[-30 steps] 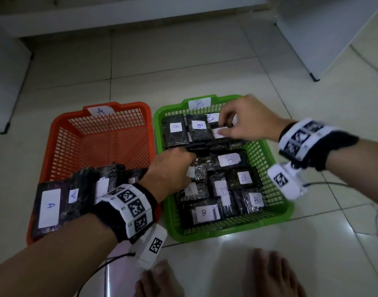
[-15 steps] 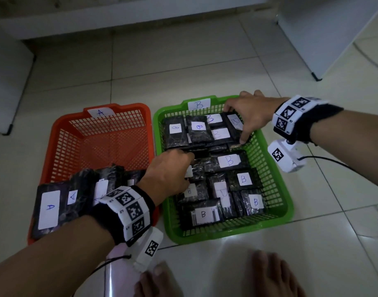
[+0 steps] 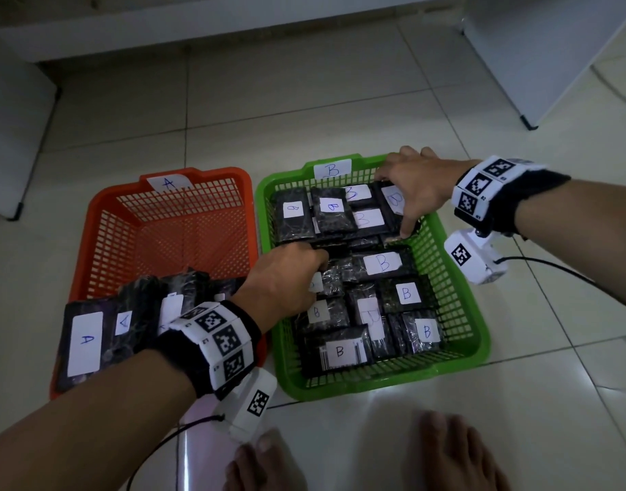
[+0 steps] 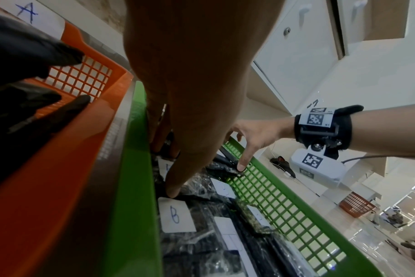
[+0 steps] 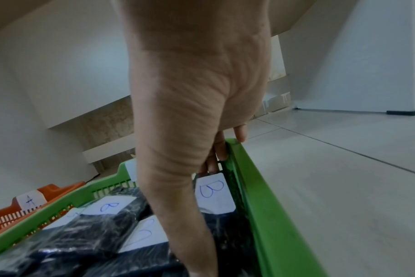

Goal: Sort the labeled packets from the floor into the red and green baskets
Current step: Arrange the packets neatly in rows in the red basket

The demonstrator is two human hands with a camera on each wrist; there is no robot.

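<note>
Inside green basket point(image 3: 460, 299), right hand point(image 3: 416, 187) spans edge packet point(image 3: 393, 203); left hand's point(image 3: 286, 278) grip unclear.

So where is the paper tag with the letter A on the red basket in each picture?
Head view: the white paper tag marked A sits on the far rim of the red plastic basket, upper left of the middle.
Left wrist view: the tag is in the top left corner.
Right wrist view: the tag is small, at the lower left.
Shared landmark: the green plastic basket beside it.
</note>
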